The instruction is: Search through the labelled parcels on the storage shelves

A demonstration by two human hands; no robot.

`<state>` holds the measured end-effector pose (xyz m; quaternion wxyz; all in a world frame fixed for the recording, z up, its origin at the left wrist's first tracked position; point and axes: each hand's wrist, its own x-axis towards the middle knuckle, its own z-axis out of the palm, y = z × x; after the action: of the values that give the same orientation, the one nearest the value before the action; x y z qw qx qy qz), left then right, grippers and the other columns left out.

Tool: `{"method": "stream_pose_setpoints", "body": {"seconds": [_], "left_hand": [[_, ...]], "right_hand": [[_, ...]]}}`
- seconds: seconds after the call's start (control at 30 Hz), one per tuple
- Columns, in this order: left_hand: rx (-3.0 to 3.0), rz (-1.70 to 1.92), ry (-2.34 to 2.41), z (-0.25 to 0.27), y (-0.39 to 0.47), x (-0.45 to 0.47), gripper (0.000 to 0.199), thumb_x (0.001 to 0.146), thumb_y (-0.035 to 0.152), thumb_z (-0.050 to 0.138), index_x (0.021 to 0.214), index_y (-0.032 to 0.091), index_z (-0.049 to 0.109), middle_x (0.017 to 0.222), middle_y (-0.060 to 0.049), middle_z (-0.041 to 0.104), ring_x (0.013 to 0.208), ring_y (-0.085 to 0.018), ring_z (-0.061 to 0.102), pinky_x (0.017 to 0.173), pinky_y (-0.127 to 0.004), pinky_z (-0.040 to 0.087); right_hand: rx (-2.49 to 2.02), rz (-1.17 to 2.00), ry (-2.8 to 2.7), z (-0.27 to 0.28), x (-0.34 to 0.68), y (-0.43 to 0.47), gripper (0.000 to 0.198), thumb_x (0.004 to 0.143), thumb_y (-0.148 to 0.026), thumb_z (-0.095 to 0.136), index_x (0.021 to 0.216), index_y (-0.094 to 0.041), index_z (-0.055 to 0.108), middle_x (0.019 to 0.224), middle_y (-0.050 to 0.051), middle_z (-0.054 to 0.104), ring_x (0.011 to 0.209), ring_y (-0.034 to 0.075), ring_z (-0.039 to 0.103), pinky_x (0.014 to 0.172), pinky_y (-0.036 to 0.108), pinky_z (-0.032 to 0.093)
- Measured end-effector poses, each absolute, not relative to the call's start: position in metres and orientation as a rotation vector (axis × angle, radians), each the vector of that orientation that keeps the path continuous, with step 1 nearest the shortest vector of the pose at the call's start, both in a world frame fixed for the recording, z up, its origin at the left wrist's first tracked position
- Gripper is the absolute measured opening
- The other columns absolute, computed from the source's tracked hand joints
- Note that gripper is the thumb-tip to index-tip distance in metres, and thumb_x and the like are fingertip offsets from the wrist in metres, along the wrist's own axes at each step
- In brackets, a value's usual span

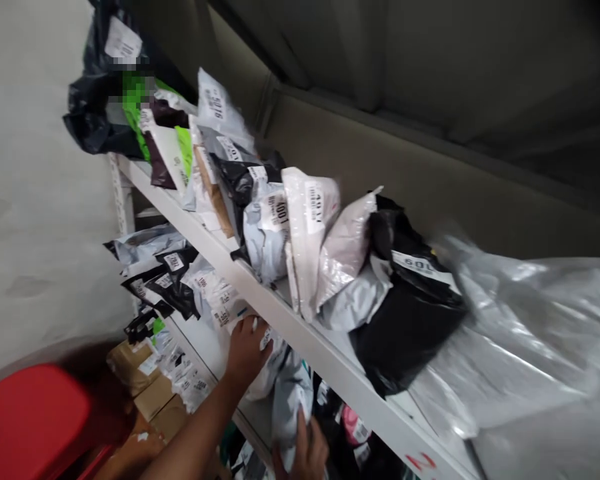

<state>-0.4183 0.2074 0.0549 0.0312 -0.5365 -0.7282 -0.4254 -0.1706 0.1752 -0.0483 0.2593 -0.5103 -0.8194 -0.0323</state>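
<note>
My left hand (246, 348) reaches up from the lower left into the middle shelf, and its fingers close on the edge of a white labelled parcel (275, 363). Lower down, my right hand (306, 455) grips the bottom of a grey plastic parcel (291, 399) that stands just right of the white one. Both parcels sit under the white top shelf board (300, 333). More labelled bags (215, 293) lie to the left of my left hand on the same shelf.
The top shelf carries a row of upright mail bags: black (410, 313), white (307, 227), grey (267, 233), and a large clear bag (520, 333) at the right. Cardboard boxes (153, 393) sit lower left. A red stool (30, 420) stands at the bottom left.
</note>
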Motion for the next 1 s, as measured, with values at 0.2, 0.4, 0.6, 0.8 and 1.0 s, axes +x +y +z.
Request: {"method": "stream_pose_setpoints", "body": {"seconds": [0.2, 0.4, 0.6, 0.8, 1.0], "left_hand": [[-1.580, -1.171, -2.253, 0.045, 0.213, -0.422, 0.034, 0.082, 0.030, 0.057, 0.112, 0.016, 0.066, 0.116, -0.019, 0.056, 0.105, -0.034, 0.051, 0.093, -0.046, 0.046], [-1.559, -1.113, -2.123, 0.056, 0.190, -0.417, 0.032, 0.083, 0.038, 0.057, 0.098, 0.014, 0.072, 0.131, -0.028, 0.046, 0.129, -0.050, 0.034, 0.099, -0.074, 0.029], [-2.287, -0.924, -1.940, 0.050, 0.189, -0.335, 0.044, 0.079, 0.003, 0.043, 0.109, 0.020, 0.070, 0.112, -0.010, 0.069, 0.112, -0.025, 0.060, 0.102, -0.039, 0.047], [-2.210, -0.951, -2.119, 0.024, 0.195, -0.290, 0.040, 0.082, 0.005, 0.037, 0.105, 0.004, 0.069, 0.116, -0.021, 0.067, 0.114, -0.033, 0.060, 0.104, -0.048, 0.045], [-2.318, -1.008, -2.045, 0.028, 0.175, -0.292, 0.044, 0.083, 0.008, 0.042, 0.120, 0.019, 0.064, 0.121, -0.009, 0.067, 0.119, -0.023, 0.058, 0.115, -0.041, 0.035]], "right_hand": [[-1.357, -0.023, -2.366, -0.041, -0.258, 0.195, 0.060, 0.084, -0.008, 0.044, 0.138, -0.033, 0.048, 0.132, 0.012, 0.058, 0.115, 0.039, 0.054, 0.096, 0.063, 0.045], [-1.253, 0.144, -2.342, -0.043, -0.236, 0.182, 0.085, 0.067, -0.003, 0.052, 0.146, -0.030, 0.035, 0.145, 0.012, 0.047, 0.129, 0.038, 0.047, 0.103, 0.058, 0.044], [-1.096, 0.206, -2.138, -0.059, -0.166, 0.165, 0.065, 0.070, -0.009, 0.046, 0.133, -0.025, 0.053, 0.140, 0.009, 0.053, 0.129, 0.027, 0.051, 0.104, 0.043, 0.048], [-1.149, 0.624, -2.026, 0.007, -0.172, 0.189, 0.054, 0.076, -0.004, 0.033, 0.126, -0.015, 0.053, 0.115, 0.012, 0.069, 0.109, 0.019, 0.065, 0.098, 0.038, 0.052], [-1.237, 0.589, -2.112, 0.024, -0.167, 0.201, 0.047, 0.069, -0.005, 0.046, 0.110, -0.015, 0.067, 0.113, 0.014, 0.068, 0.109, 0.027, 0.064, 0.099, 0.044, 0.050]]}}
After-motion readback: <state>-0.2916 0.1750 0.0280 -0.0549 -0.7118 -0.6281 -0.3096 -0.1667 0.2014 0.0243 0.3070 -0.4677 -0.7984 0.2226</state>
